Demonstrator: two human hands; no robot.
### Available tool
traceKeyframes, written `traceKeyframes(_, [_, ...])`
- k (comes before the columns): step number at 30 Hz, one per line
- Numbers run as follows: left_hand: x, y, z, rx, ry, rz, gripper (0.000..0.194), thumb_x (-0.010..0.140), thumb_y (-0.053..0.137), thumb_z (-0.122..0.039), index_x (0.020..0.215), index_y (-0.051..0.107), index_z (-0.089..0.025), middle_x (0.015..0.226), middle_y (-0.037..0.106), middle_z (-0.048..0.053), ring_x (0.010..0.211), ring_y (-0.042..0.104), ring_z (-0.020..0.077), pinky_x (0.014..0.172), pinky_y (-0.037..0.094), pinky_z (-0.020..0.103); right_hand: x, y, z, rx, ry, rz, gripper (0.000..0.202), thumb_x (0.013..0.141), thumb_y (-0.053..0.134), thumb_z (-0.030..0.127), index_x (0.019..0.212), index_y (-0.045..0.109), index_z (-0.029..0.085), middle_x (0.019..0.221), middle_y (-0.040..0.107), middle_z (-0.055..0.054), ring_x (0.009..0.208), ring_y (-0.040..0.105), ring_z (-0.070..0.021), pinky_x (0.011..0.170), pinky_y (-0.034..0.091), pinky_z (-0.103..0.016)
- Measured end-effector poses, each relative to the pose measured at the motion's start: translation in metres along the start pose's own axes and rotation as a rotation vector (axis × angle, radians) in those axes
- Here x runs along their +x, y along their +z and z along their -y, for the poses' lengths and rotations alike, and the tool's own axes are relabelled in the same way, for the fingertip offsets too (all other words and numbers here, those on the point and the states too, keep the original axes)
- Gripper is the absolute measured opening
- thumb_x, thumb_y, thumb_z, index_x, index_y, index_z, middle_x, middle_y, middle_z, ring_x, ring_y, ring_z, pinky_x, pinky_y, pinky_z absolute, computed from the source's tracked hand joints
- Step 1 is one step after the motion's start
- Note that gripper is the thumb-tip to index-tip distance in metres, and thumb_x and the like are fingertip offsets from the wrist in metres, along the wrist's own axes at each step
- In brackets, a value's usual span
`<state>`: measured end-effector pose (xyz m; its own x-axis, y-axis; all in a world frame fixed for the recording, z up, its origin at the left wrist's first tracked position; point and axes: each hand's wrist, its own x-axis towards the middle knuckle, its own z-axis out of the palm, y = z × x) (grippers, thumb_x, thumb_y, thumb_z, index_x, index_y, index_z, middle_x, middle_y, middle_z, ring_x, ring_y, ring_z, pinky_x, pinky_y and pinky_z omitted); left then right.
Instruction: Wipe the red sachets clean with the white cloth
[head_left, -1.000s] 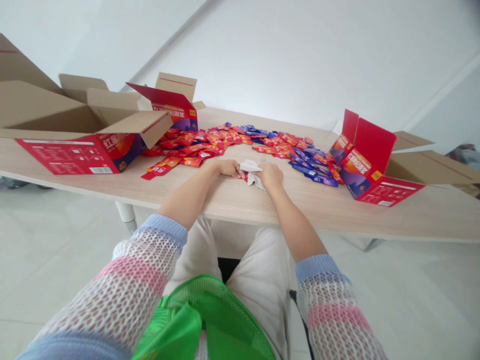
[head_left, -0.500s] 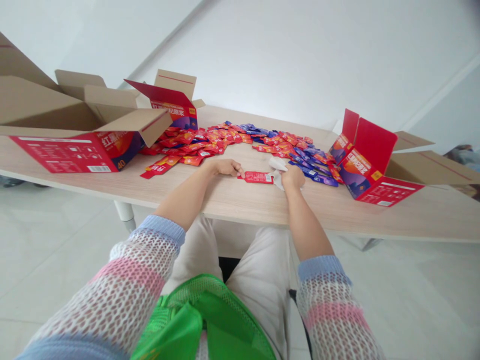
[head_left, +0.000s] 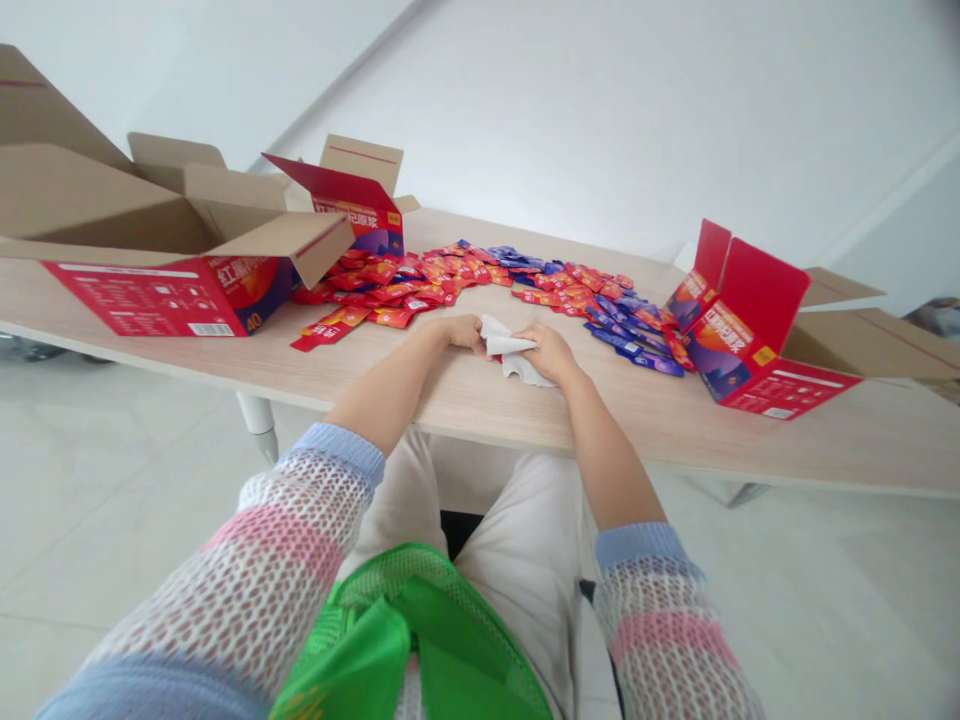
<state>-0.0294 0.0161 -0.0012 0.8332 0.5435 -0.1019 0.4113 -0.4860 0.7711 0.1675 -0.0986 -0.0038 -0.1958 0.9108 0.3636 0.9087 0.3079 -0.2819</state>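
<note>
My right hand (head_left: 550, 352) is closed on a white wipe (head_left: 527, 373), which is crumpled and spreads over a red sachet. Only a small red edge of that sachet (head_left: 493, 357) shows from under the cloth. At the sachet's left end my left hand (head_left: 466, 333) has its fingers bent and closed, close against the wipe's upper left corner. The two hands are near each other, low over the front part of the table.
Red and orange sachets (head_left: 397, 290) lie heaped behind my left hand, with blue and purple ones (head_left: 634, 330) to the right. Open cardboard boxes stand at the left (head_left: 157, 300), back left (head_left: 367, 215) and right (head_left: 739, 340) of the wooden table (head_left: 495, 415).
My right hand has moved left with the wipe, from the sachet's right end to over it. The printed face of the sachet is now mostly covered. My left hand stays at its left end.
</note>
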Motion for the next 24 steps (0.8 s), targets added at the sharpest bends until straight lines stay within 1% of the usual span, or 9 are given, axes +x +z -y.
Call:
traceKeyframes(4, [0.004, 0.000, 0.002, -0.103, -0.020, 0.019, 0.021, 0.051, 0.079, -0.023, 0.071, 0.074, -0.018, 0.069, 0.069, -0.004, 0.071, 0.059, 0.0126, 0.076, 0.043, 0.021, -0.004, -0.008, -0.003, -0.106, 0.206, 0.004, 0.032, 0.084, 0.057, 0.028, 0.113, 0.068, 0.032, 0.112, 0.065, -0.003, 0.101, 0.057, -0.0194, 0.085, 0.042, -0.027])
traceKeyframes(9, [0.004, -0.004, 0.003, -0.176, 0.000, 0.094, 0.027, 0.046, 0.083, -0.024, 0.070, 0.074, -0.018, 0.072, 0.071, -0.001, 0.073, 0.060, 0.0125, 0.079, 0.043, 0.022, -0.009, -0.011, -0.011, -0.219, 0.531, -0.026, 0.031, 0.086, 0.054, 0.037, 0.115, 0.066, 0.037, 0.111, 0.065, -0.006, 0.101, 0.058, -0.0233, 0.081, 0.044, -0.031])
traceKeyframes(11, [0.004, -0.005, 0.004, -0.166, 0.004, 0.095, 0.029, 0.044, 0.085, -0.025, 0.070, 0.075, -0.018, 0.072, 0.072, -0.001, 0.074, 0.061, 0.0129, 0.080, 0.043, 0.022, -0.010, -0.011, -0.018, -0.233, 0.629, -0.047, 0.031, 0.085, 0.056, 0.037, 0.114, 0.066, 0.036, 0.110, 0.065, -0.007, 0.100, 0.058, -0.0239, 0.081, 0.045, -0.033])
traceKeyframes(13, [0.004, -0.006, 0.006, -0.145, 0.006, 0.084, 0.030, 0.044, 0.085, -0.026, 0.072, 0.075, -0.019, 0.075, 0.073, -0.001, 0.076, 0.061, 0.0132, 0.082, 0.043, 0.022, -0.012, -0.011, -0.027, -0.245, 0.681, -0.101, 0.031, 0.082, 0.058, 0.034, 0.112, 0.067, 0.033, 0.110, 0.064, -0.008, 0.101, 0.058, -0.0245, 0.081, 0.044, -0.034])
traceKeyframes(16, [0.005, -0.008, 0.009, -0.081, 0.022, 0.110, 0.030, 0.047, 0.084, -0.028, 0.075, 0.076, -0.020, 0.077, 0.074, -0.002, 0.082, 0.062, 0.0142, 0.086, 0.041, 0.023, -0.016, -0.014, -0.041, -0.246, 0.683, -0.248, 0.033, 0.078, 0.059, 0.025, 0.110, 0.064, 0.026, 0.110, 0.062, -0.009, 0.101, 0.056, -0.0247, 0.084, 0.043, -0.036])
traceKeyframes(18, [0.005, -0.010, 0.010, -0.031, 0.027, 0.140, 0.031, 0.048, 0.083, -0.028, 0.077, 0.076, -0.021, 0.079, 0.074, -0.002, 0.088, 0.061, 0.0157, 0.088, 0.040, 0.023, -0.018, -0.019, -0.047, -0.213, 0.663, -0.383, 0.034, 0.079, 0.055, 0.021, 0.113, 0.060, 0.022, 0.110, 0.061, -0.009, 0.102, 0.055, -0.0238, 0.086, 0.042, -0.035])
traceKeyframes(20, [0.005, -0.011, 0.010, -0.011, 0.024, 0.147, 0.030, 0.049, 0.082, -0.028, 0.078, 0.076, -0.022, 0.079, 0.074, -0.002, 0.091, 0.061, 0.0167, 0.089, 0.040, 0.023, -0.018, -0.023, -0.048, -0.160, 0.627, -0.501, 0.035, 0.083, 0.048, 0.021, 0.117, 0.055, 0.019, 0.111, 0.059, -0.010, 0.103, 0.053, -0.0231, 0.088, 0.041, -0.034])
traceKeyframes(22, [0.004, -0.011, 0.009, -0.032, 0.013, 0.141, 0.030, 0.050, 0.082, -0.027, 0.078, 0.077, -0.022, 0.077, 0.074, -0.002, 0.088, 0.062, 0.0167, 0.087, 0.042, 0.024, -0.016, -0.025, -0.043, -0.108, 0.539, -0.557, 0.037, 0.084, 0.042, 0.019, 0.120, 0.051, 0.017, 0.114, 0.058, -0.011, 0.105, 0.051, -0.0227, 0.090, 0.039, -0.034])
traceKeyframes(24, [0.003, -0.010, 0.008, -0.072, -0.006, 0.127, 0.030, 0.050, 0.082, -0.026, 0.079, 0.077, -0.022, 0.076, 0.073, -0.002, 0.082, 0.063, 0.0159, 0.084, 0.044, 0.024, -0.012, -0.024, -0.034, -0.057, 0.391, -0.542, 0.040, 0.083, 0.038, 0.015, 0.121, 0.051, 0.017, 0.116, 0.056, -0.011, 0.108, 0.048, -0.0223, 0.093, 0.038, -0.034])
